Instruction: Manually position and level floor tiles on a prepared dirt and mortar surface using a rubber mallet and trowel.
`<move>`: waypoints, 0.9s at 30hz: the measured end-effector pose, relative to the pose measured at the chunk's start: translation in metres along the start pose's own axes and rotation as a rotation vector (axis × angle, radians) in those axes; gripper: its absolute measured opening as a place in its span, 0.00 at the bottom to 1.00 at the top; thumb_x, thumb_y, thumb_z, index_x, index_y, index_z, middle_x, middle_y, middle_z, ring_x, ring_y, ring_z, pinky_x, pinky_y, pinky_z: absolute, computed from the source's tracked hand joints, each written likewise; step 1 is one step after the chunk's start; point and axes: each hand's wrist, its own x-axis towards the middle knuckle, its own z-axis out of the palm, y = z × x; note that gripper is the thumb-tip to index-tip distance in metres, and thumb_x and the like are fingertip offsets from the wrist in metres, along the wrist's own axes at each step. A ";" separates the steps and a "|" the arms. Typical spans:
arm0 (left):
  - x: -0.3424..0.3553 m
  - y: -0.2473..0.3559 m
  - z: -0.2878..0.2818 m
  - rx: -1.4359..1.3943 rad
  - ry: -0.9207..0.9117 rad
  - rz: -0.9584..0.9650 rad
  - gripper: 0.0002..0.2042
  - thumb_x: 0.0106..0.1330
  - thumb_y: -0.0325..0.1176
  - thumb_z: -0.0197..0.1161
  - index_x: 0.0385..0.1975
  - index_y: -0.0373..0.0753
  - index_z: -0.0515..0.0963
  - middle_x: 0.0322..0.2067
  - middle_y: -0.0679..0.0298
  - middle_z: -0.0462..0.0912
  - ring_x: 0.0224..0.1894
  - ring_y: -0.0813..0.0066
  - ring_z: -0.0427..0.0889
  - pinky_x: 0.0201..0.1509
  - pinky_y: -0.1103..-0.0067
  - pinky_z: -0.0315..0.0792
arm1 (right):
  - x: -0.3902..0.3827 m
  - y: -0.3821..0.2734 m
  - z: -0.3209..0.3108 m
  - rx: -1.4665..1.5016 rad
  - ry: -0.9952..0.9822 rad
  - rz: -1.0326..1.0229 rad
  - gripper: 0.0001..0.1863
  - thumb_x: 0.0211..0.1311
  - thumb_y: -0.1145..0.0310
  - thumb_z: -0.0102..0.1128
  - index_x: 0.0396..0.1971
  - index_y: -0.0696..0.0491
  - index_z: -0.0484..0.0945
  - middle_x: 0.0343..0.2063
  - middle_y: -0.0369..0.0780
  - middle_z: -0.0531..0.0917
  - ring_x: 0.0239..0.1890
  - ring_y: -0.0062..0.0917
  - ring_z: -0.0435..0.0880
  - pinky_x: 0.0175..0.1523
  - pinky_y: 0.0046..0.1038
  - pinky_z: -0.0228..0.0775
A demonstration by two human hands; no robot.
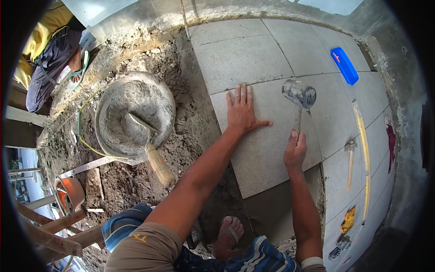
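My left hand (pixel 241 111) lies flat on a grey floor tile (pixel 267 154), its fingers stretched forward and the thumb out to the right. In my right hand (pixel 295 148) is the handle of a rubber mallet (pixel 299 93). Its dark, dust-whitened head is over the right part of the tiles; whether it touches them I cannot tell. Left of my left arm stands a round basin (pixel 104 122) of grey mortar (pixel 140 97). A trowel (pixel 159 165) rests there, blade in the mortar and wooden handle over the rim.
A blue tray (pixel 345 66), a long yellow strip (pixel 362 136), a hammer (pixel 350 163) and a yellow cloth (pixel 348 221) lie on tiles at right. Rough soil (pixel 195 149) borders the tiles. At far left are an orange bucket (pixel 70 195), timber (pixel 54 235) and another person (pixel 54 59).
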 end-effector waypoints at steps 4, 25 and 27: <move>-0.001 0.004 -0.003 0.002 -0.008 -0.004 0.79 0.37 0.93 0.55 0.81 0.30 0.46 0.83 0.49 0.46 0.85 0.51 0.40 0.83 0.43 0.30 | -0.002 -0.009 0.000 -0.196 -0.070 -0.024 0.18 0.81 0.56 0.52 0.41 0.59 0.77 0.29 0.55 0.84 0.33 0.58 0.84 0.36 0.51 0.72; -0.024 -0.025 -0.007 0.036 0.093 -0.020 0.73 0.47 0.89 0.55 0.80 0.28 0.48 0.82 0.43 0.45 0.85 0.46 0.39 0.83 0.44 0.32 | -0.019 -0.013 0.014 -0.083 -0.071 -0.062 0.15 0.79 0.58 0.55 0.45 0.57 0.77 0.33 0.56 0.85 0.35 0.58 0.86 0.36 0.49 0.76; -0.024 -0.024 -0.008 0.024 0.125 -0.026 0.73 0.46 0.90 0.54 0.80 0.28 0.49 0.82 0.44 0.47 0.84 0.46 0.41 0.83 0.44 0.33 | -0.019 -0.019 0.015 -0.079 -0.037 -0.098 0.15 0.79 0.58 0.55 0.45 0.57 0.77 0.32 0.56 0.85 0.35 0.58 0.86 0.36 0.50 0.76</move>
